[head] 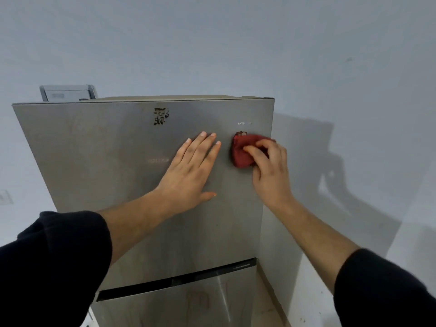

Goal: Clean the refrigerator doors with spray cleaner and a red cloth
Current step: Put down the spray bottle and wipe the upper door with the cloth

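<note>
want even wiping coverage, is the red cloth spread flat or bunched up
Bunched up. The red cloth is a crumpled wad gripped by the right hand against the upper door, not spread flat.

red cloth (244,153), brushed grey refrigerator door (106,161), black sleeves (54,263)

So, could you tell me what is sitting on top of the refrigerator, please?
A grey box stands at the back left. Its base is hidden behind the upper door; little of the top shows.
</note>
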